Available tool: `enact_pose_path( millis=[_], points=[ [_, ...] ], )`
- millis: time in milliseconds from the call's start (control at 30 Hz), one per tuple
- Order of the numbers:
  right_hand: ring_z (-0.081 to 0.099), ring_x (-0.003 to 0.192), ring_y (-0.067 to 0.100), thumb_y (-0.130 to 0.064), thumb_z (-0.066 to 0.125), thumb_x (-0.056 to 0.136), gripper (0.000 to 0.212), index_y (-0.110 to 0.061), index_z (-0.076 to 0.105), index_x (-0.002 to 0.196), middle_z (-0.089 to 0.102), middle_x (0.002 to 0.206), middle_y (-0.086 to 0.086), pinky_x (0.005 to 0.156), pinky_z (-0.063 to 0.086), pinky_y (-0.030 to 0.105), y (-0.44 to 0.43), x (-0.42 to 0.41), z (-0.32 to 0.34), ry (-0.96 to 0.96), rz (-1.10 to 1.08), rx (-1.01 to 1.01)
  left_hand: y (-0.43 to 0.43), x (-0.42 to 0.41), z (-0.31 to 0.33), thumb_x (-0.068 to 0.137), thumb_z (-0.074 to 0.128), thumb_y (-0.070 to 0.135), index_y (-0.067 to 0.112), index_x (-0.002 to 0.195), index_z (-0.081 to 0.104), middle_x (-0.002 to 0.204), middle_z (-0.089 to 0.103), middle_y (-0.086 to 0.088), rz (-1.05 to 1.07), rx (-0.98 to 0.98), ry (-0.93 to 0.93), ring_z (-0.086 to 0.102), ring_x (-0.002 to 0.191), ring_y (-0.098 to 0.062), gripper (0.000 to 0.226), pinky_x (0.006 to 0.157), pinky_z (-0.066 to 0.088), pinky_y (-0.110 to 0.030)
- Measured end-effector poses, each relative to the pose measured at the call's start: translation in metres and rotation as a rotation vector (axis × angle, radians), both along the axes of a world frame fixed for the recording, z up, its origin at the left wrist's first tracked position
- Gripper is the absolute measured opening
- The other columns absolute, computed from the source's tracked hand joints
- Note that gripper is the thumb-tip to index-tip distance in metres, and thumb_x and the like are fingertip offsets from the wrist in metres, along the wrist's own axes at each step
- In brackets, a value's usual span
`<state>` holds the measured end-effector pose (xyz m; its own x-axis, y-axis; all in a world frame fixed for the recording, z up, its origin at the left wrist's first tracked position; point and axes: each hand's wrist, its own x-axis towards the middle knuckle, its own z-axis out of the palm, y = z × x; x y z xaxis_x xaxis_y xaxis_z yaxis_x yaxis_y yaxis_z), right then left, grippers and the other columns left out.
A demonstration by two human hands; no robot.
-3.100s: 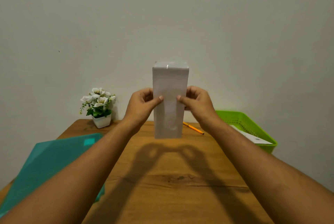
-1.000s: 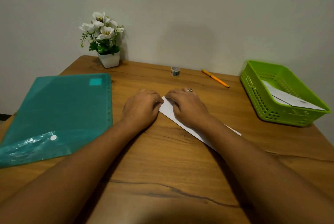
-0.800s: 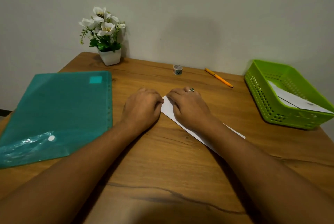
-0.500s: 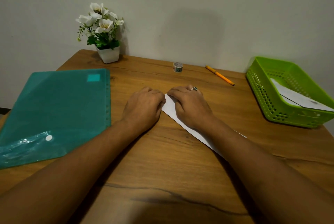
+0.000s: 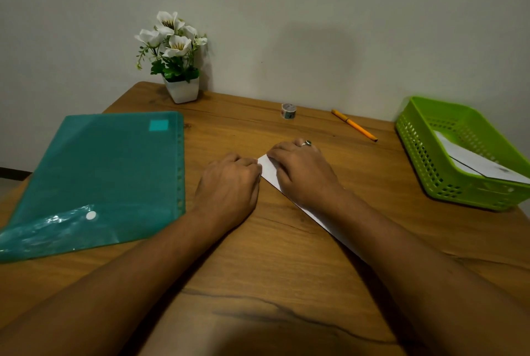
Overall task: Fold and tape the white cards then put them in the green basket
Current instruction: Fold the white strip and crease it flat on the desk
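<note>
Since three seconds ago the white card (image 5: 268,169) has come down out of the air and now lies flat on the wooden table (image 5: 272,264); over the last half second both hands have hardly shifted on it.

At the far left a teal plastic folder (image 5: 91,177) lies flat, its snap flap toward the near edge. Behind it, at the back corner by the wall, stands a small white pot of white flowers (image 5: 179,63).

The left hand (image 5: 229,183) rests knuckles up just left of the card's far end, fingers curled under against the edge; whether they pinch the edge or only press it cannot be told. The card runs as a long strip slantwise from between the hands toward the near right, passing under the right forearm. The right hand (image 5: 304,173) lies palm down on the card, a ring (image 5: 307,143) on one finger, its fingers lightly bent and pressing the strip flat, gripping nothing.

Beyond the hands, near the wall, a small roll of tape (image 5: 288,111) stands on the table, with an orange pen (image 5: 354,125) lying to its right. At the right edge sits the green basket (image 5: 424,160), and a folded white card (image 5: 481,162) already lies inside it.
</note>
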<state>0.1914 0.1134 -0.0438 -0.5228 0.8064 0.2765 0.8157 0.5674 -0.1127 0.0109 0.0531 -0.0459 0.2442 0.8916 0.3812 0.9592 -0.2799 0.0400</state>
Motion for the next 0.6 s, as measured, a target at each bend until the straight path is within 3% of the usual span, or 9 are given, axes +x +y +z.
enact_pose_path(
  millis=[133, 333, 500, 600],
  points=[
    [0.057, 0.109, 0.021, -0.025, 0.041, 0.099, 0.039, -0.023, 0.071, 0.124, 0.070, 0.125, -0.006, 0.085, 0.049, 0.041, -0.007, -0.004, 0.004, -0.048, 0.125, 0.004, 0.000, -0.001, -0.001, 0.100, 0.048, 0.031, 0.022, 0.118, 0.072, 0.119, 0.072, 0.005, 0.005, -0.013, 0.002, 0.061, 0.100, -0.016, 0.031, 0.077, 0.053, -0.035],
    [0.055, 0.115, 0.024, -0.012, 0.050, 0.098, 0.041, -0.021, 0.067, 0.134, 0.067, 0.136, -0.004, 0.093, 0.048, 0.042, 0.013, 0.015, 0.001, -0.007, -0.055, 0.000, -0.002, 0.001, 0.002, 0.100, 0.050, 0.033, 0.021, 0.115, 0.074, 0.118, 0.073, 0.002, 0.024, -0.019, 0.036, 0.063, 0.100, -0.017, 0.031, 0.077, 0.055, -0.036],
    [0.050, 0.122, 0.021, -0.012, 0.048, 0.100, 0.041, -0.025, 0.067, 0.134, 0.065, 0.138, -0.007, 0.098, 0.041, 0.041, 0.013, 0.015, -0.006, 0.111, -0.091, -0.051, 0.012, 0.016, 0.001, 0.104, 0.035, 0.044, 0.024, 0.103, 0.071, 0.098, 0.069, 0.003, 0.066, -0.011, 0.058, 0.058, 0.085, -0.014, 0.041, 0.067, 0.054, -0.035],
    [0.050, 0.123, 0.022, -0.013, 0.047, 0.101, 0.040, -0.024, 0.067, 0.134, 0.065, 0.138, -0.007, 0.100, 0.038, 0.041, 0.013, 0.016, -0.004, 0.125, -0.079, -0.078, 0.028, 0.020, 0.000, 0.104, 0.031, 0.045, 0.022, 0.115, 0.068, 0.111, 0.070, 0.002, -0.040, -0.049, 0.064, 0.060, 0.096, -0.015, 0.045, 0.076, 0.055, -0.038]
  ],
)
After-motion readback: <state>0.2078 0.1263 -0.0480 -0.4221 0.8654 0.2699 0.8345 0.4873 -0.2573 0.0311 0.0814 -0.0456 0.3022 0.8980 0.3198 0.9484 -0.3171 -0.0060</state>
